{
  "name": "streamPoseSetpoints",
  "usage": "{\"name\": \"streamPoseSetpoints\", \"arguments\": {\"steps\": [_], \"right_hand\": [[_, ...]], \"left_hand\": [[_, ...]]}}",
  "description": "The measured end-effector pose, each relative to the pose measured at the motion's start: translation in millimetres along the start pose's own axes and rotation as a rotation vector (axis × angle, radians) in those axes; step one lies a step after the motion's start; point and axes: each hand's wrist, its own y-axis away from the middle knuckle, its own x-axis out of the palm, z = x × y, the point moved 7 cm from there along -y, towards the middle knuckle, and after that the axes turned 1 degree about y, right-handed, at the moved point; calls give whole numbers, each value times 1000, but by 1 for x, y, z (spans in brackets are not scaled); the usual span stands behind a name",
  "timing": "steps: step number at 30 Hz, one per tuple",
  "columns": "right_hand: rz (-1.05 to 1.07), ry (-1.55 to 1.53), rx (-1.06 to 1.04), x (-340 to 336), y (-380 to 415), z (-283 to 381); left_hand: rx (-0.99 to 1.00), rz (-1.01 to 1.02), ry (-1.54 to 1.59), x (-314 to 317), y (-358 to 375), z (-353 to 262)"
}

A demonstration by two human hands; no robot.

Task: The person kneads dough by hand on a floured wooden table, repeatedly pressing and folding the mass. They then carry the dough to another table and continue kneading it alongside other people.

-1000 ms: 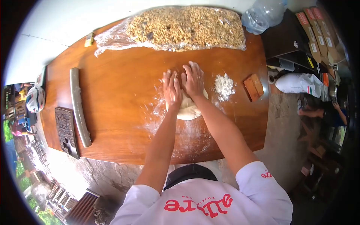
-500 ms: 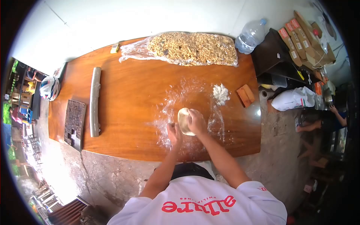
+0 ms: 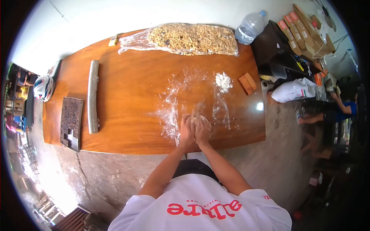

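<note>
A lump of pale dough [image 3: 200,120] is on the floured part of the wooden table [image 3: 131,107], close to the near edge. My left hand [image 3: 187,130] presses against its left side, fingers pointing away from me. Curled over the dough from the right is my right hand [image 3: 202,133], side by side with the left. Between them they cover much of the dough. Smeared flour [image 3: 169,111] surrounds the work area, and a small heap of flour [image 3: 223,82] sits farther off to the right.
A plastic-wrapped slab of brown crumbly food [image 3: 194,39] lies along the back, beside a large water bottle [image 3: 250,29]. Leftward are a long grey tube [image 3: 93,96] and a dark flat panel [image 3: 71,121]. Orange-brown blocks [image 3: 247,83] rest at right; another person [image 3: 333,111] is beyond.
The flattened dough has been drawn toward me and gathered into a lump. My left hand, apart from it before, now touches it beside my right. The view has shifted slightly.
</note>
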Motion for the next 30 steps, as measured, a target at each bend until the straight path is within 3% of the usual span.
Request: {"name": "streamPoseSetpoints", "arguments": {"steps": [2, 4, 9, 15, 20, 24, 26, 27, 28, 30], "right_hand": [[-36, 152, -115, 2, 15, -6], [-5, 171, -124, 0, 20, -13], [92, 260, -83, 8, -6, -40], [272, 448, -6, 35, -107, -72], [84, 458, -54, 45, -201, -85], [-87, 377, -107, 48, -265, -80], [4, -61, -216, 63, -275, -88], [147, -441, 64, 65, -278, -104], [126, -452, 46, 48, -273, -104], [-21, -690, 219, 11, -249, -114]], "left_hand": [[-21, 123, -98, 3, 12, 3], [126, 203, -216, 10, 23, 1], [217, 176, -373, 30, -9, 10], [210, 155, -465, 54, -99, 18], [257, 50, -478, 68, -175, 22], [155, -210, -524, 52, -213, 10], [140, -17, -386, 57, -206, 19], [240, 5, -293, 58, -193, 21], [73, 96, -297, 52, -177, 15], [-22, 60, -252, 34, -143, 4]]}}
